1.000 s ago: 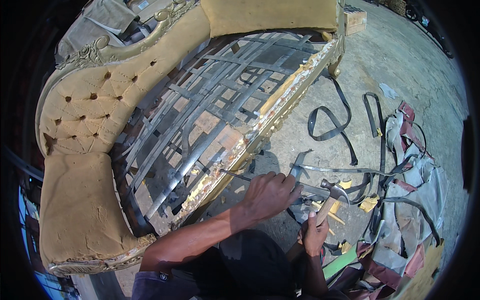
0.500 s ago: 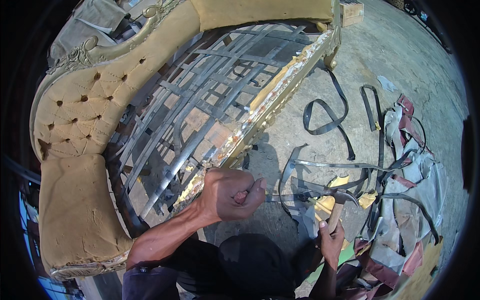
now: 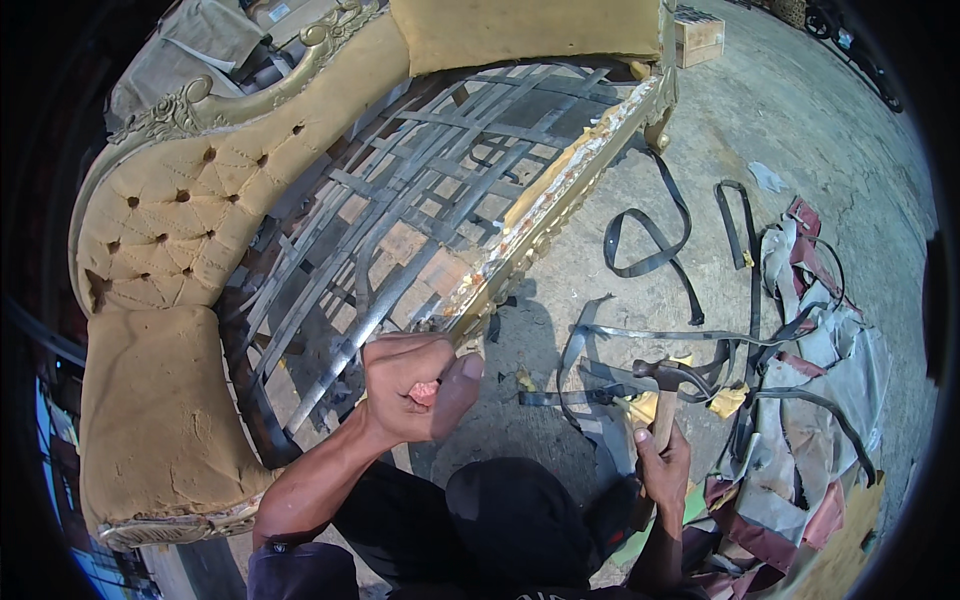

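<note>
Hammer: wooden handle in our right hand, fingers wrapped round it, metal head up over the loose grey straps on the concrete floor; left hand fisted, fingers closed on something pinkish we can't identify, just beside the gilt front rail of the stripped sofa; webbing exposed.
</note>
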